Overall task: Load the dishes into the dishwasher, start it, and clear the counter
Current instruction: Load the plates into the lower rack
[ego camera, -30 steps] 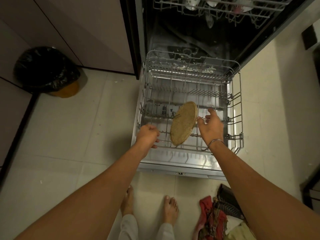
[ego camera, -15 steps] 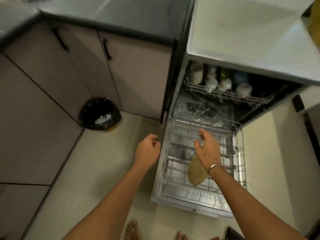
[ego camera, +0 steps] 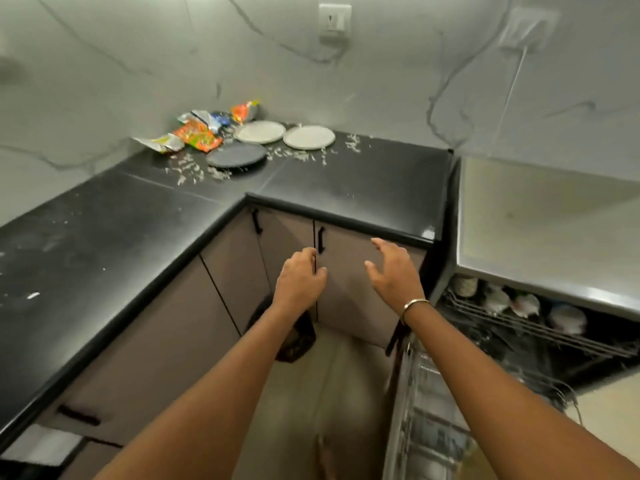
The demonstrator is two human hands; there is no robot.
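Both of my hands hang in the air in front of the corner cabinets, holding nothing. My left hand (ego camera: 300, 278) is loosely curled; my right hand (ego camera: 394, 271) has its fingers spread. Far back on the black counter (ego camera: 346, 181) lie two white plates (ego camera: 259, 131) (ego camera: 309, 137) and a dark plate (ego camera: 237, 156), well beyond my hands. The open dishwasher is at the right: its upper rack (ego camera: 526, 317) holds cups, and the pulled-out lower rack (ego camera: 426, 410) shows at the bottom edge.
Crumpled snack wrappers (ego camera: 197, 135) and scattered crumbs (ego camera: 294, 155) lie around the plates. A black-lined bin (ego camera: 298, 341) stands on the floor below my left wrist. A white countertop (ego camera: 540, 223) sits over the dishwasher.
My right hand has let go of the round brown plate, left standing in the lower rack. Both hands have risen, and my view has swung up from the rack to the counter.
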